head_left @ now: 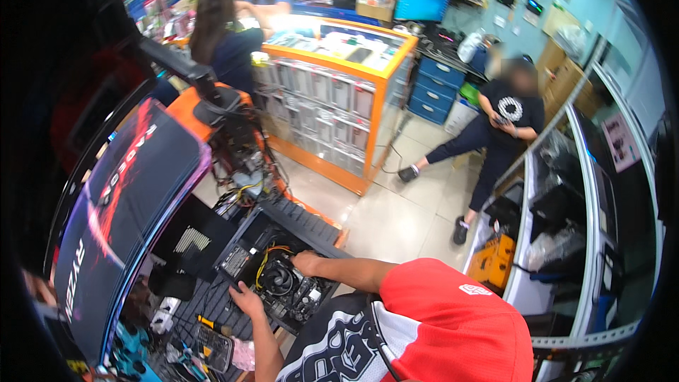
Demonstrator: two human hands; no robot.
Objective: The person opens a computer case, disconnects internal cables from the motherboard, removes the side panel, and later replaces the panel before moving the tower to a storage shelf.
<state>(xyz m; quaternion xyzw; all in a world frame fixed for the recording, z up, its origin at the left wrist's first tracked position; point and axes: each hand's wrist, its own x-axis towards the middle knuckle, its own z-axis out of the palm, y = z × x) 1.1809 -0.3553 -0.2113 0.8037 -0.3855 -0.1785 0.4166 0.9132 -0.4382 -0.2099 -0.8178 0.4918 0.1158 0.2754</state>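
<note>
An open computer case lies on its side on the dark ribbed worktop, its insides exposed. A round black CPU cooler fan sits on the motherboard, with yellow and black cables beside it. At the upper right of the fan, my right hand reaches into the case with curled fingers; what they grip, if anything, is hidden. My left hand is at the case's left edge, near the power supply. Its thumb and fingers are apart and hold nothing I can see.
A large monitor stands to the left. A yellow-handled screwdriver and other tools lie nearer me. Beyond is an orange-framed glass display counter with two people behind it. A seated person is at the right, beside metal shelves.
</note>
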